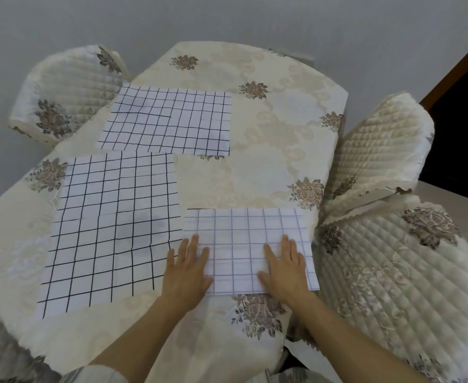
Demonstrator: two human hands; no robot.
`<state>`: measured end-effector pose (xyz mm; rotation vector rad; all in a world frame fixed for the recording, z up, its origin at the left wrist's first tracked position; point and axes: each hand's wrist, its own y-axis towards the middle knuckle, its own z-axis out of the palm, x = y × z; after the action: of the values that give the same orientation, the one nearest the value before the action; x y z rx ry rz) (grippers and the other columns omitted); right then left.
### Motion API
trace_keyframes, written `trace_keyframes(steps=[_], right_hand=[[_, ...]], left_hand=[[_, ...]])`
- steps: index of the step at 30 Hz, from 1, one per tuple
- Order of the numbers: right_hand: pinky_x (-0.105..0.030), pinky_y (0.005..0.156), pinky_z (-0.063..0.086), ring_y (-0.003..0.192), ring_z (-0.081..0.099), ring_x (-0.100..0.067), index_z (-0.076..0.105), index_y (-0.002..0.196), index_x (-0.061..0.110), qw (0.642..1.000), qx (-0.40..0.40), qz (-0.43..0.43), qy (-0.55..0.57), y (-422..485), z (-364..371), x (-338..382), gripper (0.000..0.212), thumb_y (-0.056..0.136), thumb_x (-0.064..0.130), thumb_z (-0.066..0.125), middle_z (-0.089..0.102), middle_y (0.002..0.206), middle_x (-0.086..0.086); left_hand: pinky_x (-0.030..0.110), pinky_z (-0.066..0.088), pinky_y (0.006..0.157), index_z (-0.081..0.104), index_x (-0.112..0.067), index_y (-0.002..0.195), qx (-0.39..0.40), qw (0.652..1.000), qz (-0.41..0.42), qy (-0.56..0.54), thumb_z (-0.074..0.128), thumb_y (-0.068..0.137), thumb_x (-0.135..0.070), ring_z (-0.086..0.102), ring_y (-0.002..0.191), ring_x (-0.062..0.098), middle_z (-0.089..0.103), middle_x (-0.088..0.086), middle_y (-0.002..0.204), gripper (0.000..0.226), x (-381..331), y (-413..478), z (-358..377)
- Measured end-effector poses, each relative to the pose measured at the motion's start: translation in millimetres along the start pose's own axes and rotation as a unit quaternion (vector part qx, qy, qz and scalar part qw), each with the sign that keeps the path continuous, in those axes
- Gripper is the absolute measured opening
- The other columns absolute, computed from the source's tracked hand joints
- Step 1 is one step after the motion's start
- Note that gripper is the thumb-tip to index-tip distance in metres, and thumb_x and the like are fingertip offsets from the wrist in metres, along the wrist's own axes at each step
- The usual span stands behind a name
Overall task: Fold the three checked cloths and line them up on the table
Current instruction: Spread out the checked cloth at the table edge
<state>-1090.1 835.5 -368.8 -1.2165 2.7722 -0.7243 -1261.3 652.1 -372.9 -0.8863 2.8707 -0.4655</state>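
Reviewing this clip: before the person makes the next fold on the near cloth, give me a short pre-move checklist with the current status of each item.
1. Both hands flat on the near cloth: left hand, right hand: ok.
2. Near cloth already folded once: ok, it looks doubled.
3. Its edges aligned: cannot tell.
4. Middle cloth folded: not ok, lying open.
5. Far cloth folded: not ok, lying open.
6. Bare tablecloth free for lining up: ok.
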Motion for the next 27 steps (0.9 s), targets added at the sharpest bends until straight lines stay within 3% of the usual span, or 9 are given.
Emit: trace_keyframes(steps=[10,21,27], right_hand=[[-0.051,0.119,-0.002,0.143,-0.028,-0.033,0.004,0.152,0.035,0.996,0.021,-0.091,0.002,38,-2,28,0.089,0.086,0.054,0.060,-0.032,0.154,-0.013],[-0.051,0.117,0.003,0.145,-0.020,-0.036,0.000,0.152,0.037,1.000,0.000,-0.002,0.006,65,-22,-37,0.096,0.080,0.070,0.054,-0.024,0.157,-0.018],[-0.049,0.117,0.003,0.146,-0.017,-0.033,0.009,0.152,0.033,0.999,-0.016,0.040,0.029,56,-28,-56,0.089,0.083,0.064,0.056,-0.020,0.159,-0.015]], left_hand=[[0.054,0.002,0.119,0.010,-0.032,0.153,0.038,0.999,0.026,-0.027,0.055,0.090,-0.053,-0.014,0.148,0.031,-0.022,0.006,0.160,0.080,-39,38,-23],[0.051,0.007,0.119,0.006,-0.029,0.154,0.060,0.997,-0.044,-0.025,0.052,0.085,-0.066,-0.010,0.148,0.031,-0.014,0.007,0.162,0.090,-3,54,-29],[0.050,0.008,0.119,0.009,-0.026,0.154,0.053,0.997,-0.060,-0.019,0.051,0.087,-0.065,-0.007,0.148,0.031,-0.009,0.008,0.162,0.089,1,50,-30]])
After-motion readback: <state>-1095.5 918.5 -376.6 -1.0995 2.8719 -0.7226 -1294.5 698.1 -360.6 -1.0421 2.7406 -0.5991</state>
